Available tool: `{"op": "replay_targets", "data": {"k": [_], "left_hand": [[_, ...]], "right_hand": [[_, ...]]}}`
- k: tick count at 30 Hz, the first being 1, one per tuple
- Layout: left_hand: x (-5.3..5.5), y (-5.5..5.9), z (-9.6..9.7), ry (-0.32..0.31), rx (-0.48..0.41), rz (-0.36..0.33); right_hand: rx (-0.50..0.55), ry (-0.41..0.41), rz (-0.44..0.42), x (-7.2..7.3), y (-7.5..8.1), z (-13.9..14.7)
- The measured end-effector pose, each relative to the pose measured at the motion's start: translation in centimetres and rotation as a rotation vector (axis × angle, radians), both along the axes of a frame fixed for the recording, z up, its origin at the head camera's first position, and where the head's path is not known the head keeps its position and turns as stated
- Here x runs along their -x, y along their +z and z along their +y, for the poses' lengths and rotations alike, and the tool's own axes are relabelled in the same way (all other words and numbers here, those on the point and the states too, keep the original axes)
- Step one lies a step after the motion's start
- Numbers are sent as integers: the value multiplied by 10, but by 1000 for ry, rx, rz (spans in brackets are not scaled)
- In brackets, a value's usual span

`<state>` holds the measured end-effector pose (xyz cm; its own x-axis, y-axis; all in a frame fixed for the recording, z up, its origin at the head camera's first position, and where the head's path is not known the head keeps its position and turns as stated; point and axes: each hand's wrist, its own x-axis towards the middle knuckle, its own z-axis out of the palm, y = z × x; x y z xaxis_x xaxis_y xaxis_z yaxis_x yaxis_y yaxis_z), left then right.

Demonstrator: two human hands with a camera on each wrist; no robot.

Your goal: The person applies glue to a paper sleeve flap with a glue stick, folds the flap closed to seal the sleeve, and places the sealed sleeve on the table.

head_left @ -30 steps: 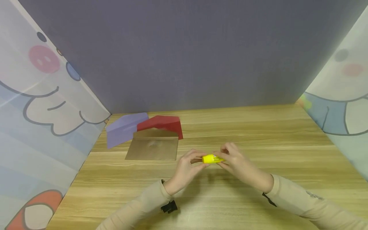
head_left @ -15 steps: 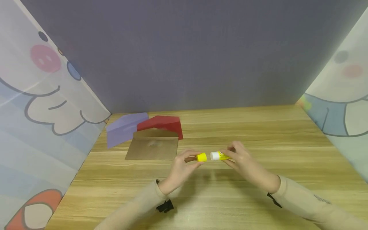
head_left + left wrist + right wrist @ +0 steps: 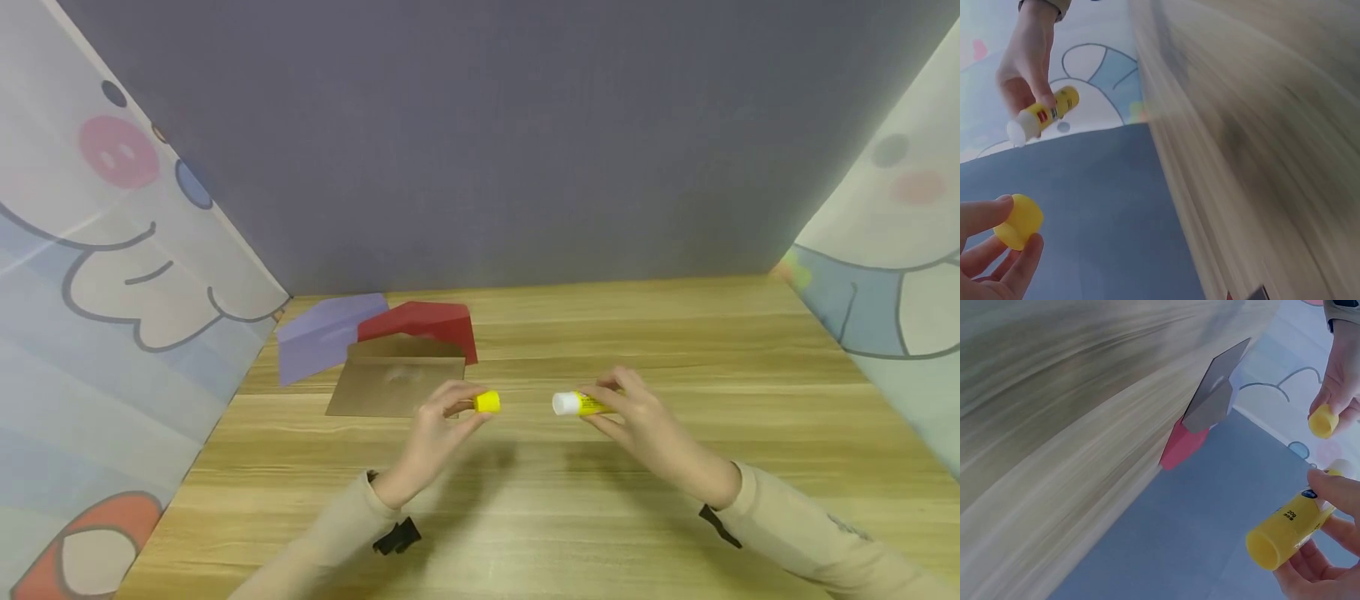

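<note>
1. Nearest are two beige sleeves, left (image 3: 322,533) and right (image 3: 798,525), with a black clip (image 3: 397,536) below the left cuff and a black strap (image 3: 720,527) below the right one.
2. The left hand (image 3: 429,433) pinches a yellow cap (image 3: 487,402) between thumb and fingers, above the wooden table (image 3: 637,333), and hides the near right corner of a brown envelope.
3. The right hand (image 3: 648,421) grips the yellow barrel of an uncapped glue stick (image 3: 594,404) between thumb and fingers. The stick lies roughly level in the air, its white end towards the cap and apart from it; "20g" is printed on its side.
4. Beyond the left hand lies the brown envelope (image 3: 397,387), its flap raised, covering part of a red envelope (image 3: 431,318) behind it.
5. A purple envelope (image 3: 318,337) lies to their left, near the far left corner.
6. Farthest stands a plain grey panel (image 3: 510,150), between cartoon-printed side panels, left (image 3: 45,142) and right (image 3: 911,242).
</note>
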<state>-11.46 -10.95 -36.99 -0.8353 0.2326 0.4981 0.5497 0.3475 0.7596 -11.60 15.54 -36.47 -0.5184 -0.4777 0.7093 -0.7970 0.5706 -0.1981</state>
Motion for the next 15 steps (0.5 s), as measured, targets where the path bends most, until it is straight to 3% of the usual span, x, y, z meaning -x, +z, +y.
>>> {"op": "replay_targets", "data": {"k": [4,9,15], "left_hand": [[1,2,-11,49,92,89],[3,5,-25,110,183,211],[5,5,-45,179,280,244]], "right_hand": [[79,14,-48,-1,-3,2],[139,-30,-123,-2,-4,5],[204,-46,-220,-2,-3,6]]}}
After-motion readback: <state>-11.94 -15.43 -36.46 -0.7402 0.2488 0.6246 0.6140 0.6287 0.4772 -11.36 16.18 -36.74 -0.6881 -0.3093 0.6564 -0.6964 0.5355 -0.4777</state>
